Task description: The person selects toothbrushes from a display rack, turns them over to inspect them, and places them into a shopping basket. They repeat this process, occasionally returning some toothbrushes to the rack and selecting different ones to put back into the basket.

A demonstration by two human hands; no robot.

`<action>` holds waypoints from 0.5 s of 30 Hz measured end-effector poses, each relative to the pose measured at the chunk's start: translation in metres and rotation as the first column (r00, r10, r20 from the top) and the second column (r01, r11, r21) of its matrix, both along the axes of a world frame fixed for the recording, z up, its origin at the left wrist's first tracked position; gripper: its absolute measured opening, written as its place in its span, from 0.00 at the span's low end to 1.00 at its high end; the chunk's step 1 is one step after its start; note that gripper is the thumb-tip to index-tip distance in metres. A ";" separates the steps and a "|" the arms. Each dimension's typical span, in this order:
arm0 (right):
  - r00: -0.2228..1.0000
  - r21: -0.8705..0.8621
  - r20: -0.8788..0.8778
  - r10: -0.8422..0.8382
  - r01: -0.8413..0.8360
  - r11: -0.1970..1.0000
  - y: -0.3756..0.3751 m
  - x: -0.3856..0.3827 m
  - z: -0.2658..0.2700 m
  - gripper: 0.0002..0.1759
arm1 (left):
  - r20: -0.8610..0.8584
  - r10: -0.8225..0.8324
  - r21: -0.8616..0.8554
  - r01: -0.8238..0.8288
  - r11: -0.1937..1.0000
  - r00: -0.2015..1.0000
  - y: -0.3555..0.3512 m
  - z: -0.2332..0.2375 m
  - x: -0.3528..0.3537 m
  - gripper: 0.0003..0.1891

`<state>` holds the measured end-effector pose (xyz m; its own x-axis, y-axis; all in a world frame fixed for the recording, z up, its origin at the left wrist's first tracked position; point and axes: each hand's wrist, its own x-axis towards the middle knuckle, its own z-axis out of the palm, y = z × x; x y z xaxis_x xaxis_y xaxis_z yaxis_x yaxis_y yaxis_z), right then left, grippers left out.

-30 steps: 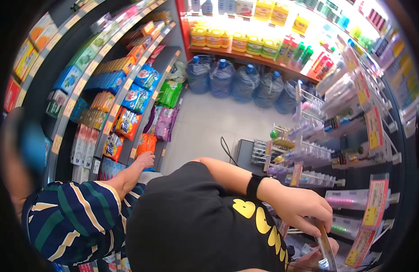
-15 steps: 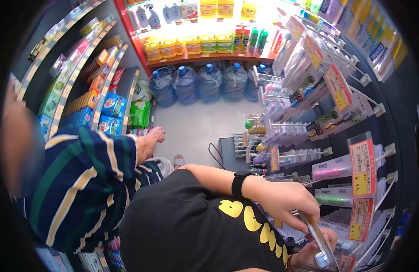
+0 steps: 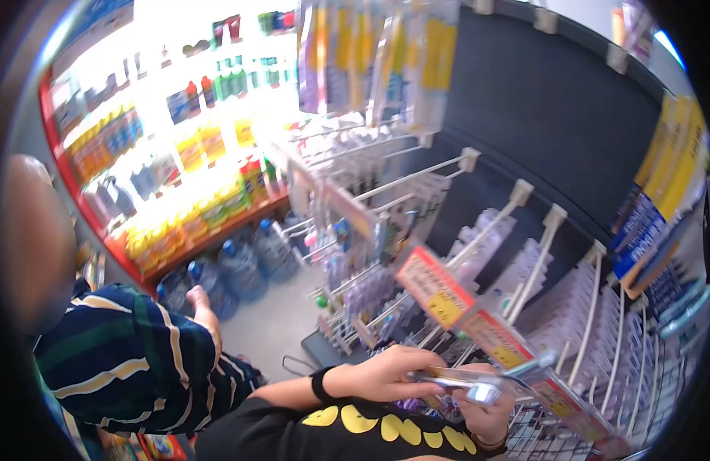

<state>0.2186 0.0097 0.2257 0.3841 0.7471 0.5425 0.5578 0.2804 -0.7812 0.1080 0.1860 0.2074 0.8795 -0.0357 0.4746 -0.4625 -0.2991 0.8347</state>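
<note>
Slim, shiny, clear-plastic-looking pkg. w/ a darker strip (image 3: 452, 379), seen nearly edge-on between our two hands, in front of our black T-shirt w/ rounded yellow print (image 3: 355, 419). Our L hand (image 3: 389, 373), behind a wide black wristband (image 3: 322, 386), pinches the near end, thumb and fingers closed on the flat faces. Our R hand (image 3: 487, 415) sits at the far end, fingers curled about it; whether they press on it or only steady it, we can't tell (blur, overlap). A bright blue-white patch (image 3: 482, 394) shows there, poss. a brush head; too blurred to be sure.

Handling (our judgement): v. light, so weight is no issue; stiff lengthwise, prob. w/ a little flex in the thin shell; surface smooth, hence apt to slide under dry fingertips. Shell prob. dents or creases if squeezed mid-span; contents not esp. fragile. Best hold: light pinch on the flat faces near one end, or by both long edges, w/ the centre free of pressure.

Surroundings: red, white & yellow price tags (image 3: 436, 286) close by the pkg., on white metal display hooks (image 3: 535, 261); rows of pale clear-fronted packs (image 3: 574, 303) hang beyond. To our L, apart from our hands, another person in a navy, green & cream striped shirt (image 3: 132, 353).
</note>
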 end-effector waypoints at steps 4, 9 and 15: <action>0.997 -0.011 -0.016 -0.073 0.072 0.997 0.003 -0.005 -0.001 0.14 | 0.009 0.047 -0.006 -0.047 0.999 0.999 -0.002 0.001 -0.001 0.14; 0.986 0.057 0.086 -0.140 0.135 0.989 0.007 -0.013 -0.002 0.12 | -0.040 0.065 0.053 -0.063 0.997 0.997 0.001 0.008 -0.009 0.15; 0.963 0.207 0.106 -0.246 0.221 0.953 0.020 -0.025 -0.002 0.08 | -0.088 0.004 -0.017 -0.006 1.000 0.996 0.009 0.008 -0.017 0.15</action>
